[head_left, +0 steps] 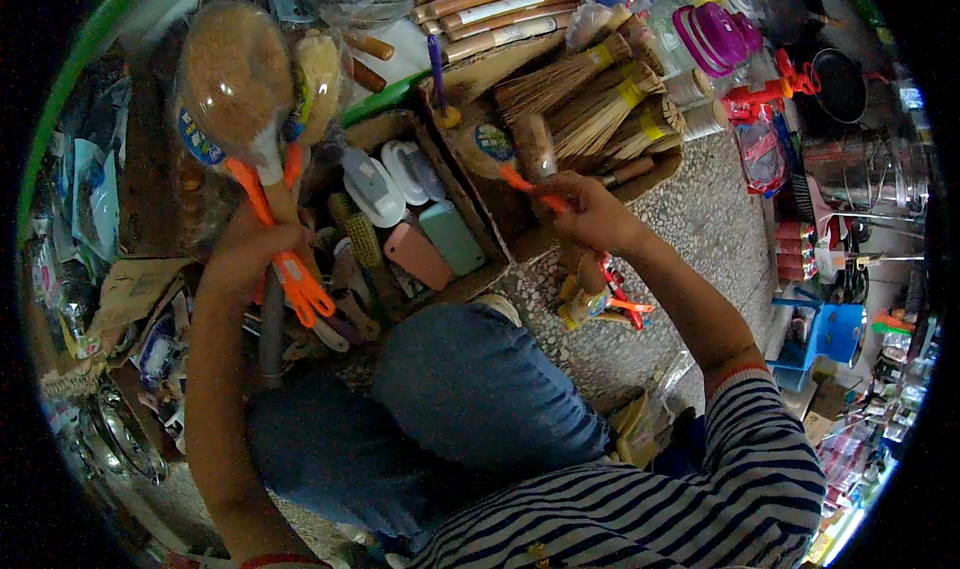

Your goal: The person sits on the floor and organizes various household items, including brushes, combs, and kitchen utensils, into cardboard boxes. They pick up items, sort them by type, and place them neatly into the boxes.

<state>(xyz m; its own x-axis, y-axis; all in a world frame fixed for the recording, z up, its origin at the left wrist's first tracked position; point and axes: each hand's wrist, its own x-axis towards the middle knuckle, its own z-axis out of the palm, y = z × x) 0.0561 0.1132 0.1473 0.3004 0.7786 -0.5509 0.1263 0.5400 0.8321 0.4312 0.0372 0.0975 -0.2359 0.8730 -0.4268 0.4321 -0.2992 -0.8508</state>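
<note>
My left hand [266, 235] is closed around the handles of several brushes, with orange plastic handles [300, 284] sticking out below it. Above that hand stand their rounded heads, the largest a brown one wrapped in clear plastic [236, 81], beside a paler bristle head [319, 81]. My right hand [581, 209] grips the orange handle of another brush [519, 179], whose labelled head [491, 141] lies over a cardboard box. Right by it in the box is a plastic-wrapped wooden-looking item [535, 145]; whether my hand touches it, I cannot tell.
A cardboard box [499, 257] holds scrub brushes and a green piece [452, 237]. Beside it, bundled straw whisks [592, 118] fill another box. Rolling pins [502, 10] lie behind. On the speckled floor are more brushes [592, 299]. A blue plastic item [832, 332] stands at the right.
</note>
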